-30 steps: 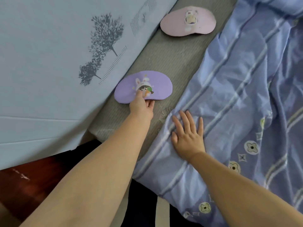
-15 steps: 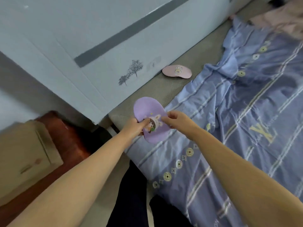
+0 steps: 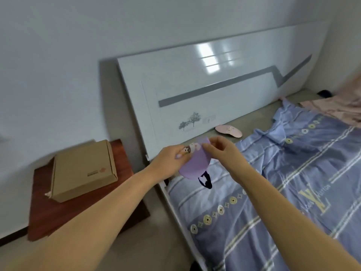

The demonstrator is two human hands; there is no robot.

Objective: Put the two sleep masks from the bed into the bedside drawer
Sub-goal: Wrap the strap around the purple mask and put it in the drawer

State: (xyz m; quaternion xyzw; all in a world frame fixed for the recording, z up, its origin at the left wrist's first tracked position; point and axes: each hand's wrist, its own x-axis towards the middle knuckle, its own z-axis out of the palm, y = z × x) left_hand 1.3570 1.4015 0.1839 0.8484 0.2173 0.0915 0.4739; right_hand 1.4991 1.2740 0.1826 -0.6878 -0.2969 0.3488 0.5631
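Both hands pinch the purple sleep mask [image 3: 195, 163] in the air: the left hand [image 3: 169, 160] grips its left edge and the right hand [image 3: 220, 151] its top. Left of them, a shut cardboard box [image 3: 82, 171] sits on the bedside table [image 3: 45, 216]; no drawer shows. Its dark strap [image 3: 205, 179] dangles and might snag. Further right, the pink sleep mask [image 3: 228, 131] lies on the bed [image 3: 273, 192]

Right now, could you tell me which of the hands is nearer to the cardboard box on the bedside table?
Left. The left hand holds the purple sleep mask on the side facing the cardboard box; the right hand is beyond it, over the bed.
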